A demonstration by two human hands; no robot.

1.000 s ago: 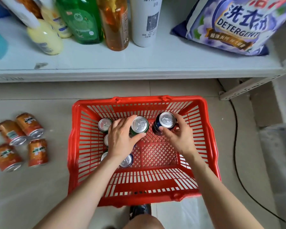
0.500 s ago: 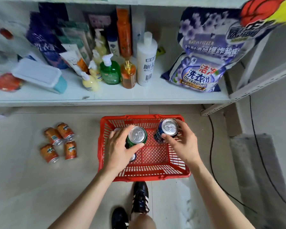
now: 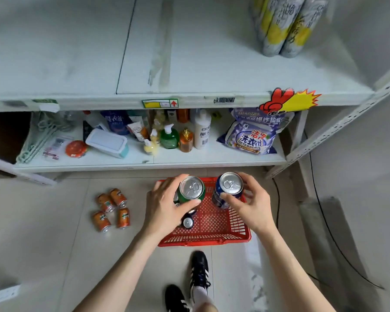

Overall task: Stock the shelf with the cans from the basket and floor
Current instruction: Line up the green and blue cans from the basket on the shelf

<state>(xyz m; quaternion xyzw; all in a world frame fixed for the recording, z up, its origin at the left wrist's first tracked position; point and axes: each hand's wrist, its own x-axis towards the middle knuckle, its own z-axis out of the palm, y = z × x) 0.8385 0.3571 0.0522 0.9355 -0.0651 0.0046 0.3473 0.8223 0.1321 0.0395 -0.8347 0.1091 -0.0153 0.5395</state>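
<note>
My left hand (image 3: 164, 208) grips a green can (image 3: 191, 190) upright, held well above the red basket (image 3: 212, 239) on the floor. My right hand (image 3: 251, 204) grips a blue can (image 3: 227, 191) beside it, also upright. A few more cans (image 3: 188, 222) lie in the basket's left half, partly hidden under my left hand. Several orange cans (image 3: 112, 209) lie on their sides on the floor left of the basket. The wide white upper shelf (image 3: 144, 64) stretches across the top of the view, mostly bare.
Tall yellow-and-silver cans (image 3: 284, 25) stand at the upper shelf's right end. The lower shelf (image 3: 144, 162) holds bottles, a detergent bag (image 3: 250, 138) and a plastic box (image 3: 107, 143). A black cable (image 3: 324, 221) runs down the right. My shoes (image 3: 198, 271) stand behind the basket.
Both hands have lifted their cans up out of the basket. The view has risen and pulled back, bringing the upper shelf into sight.
</note>
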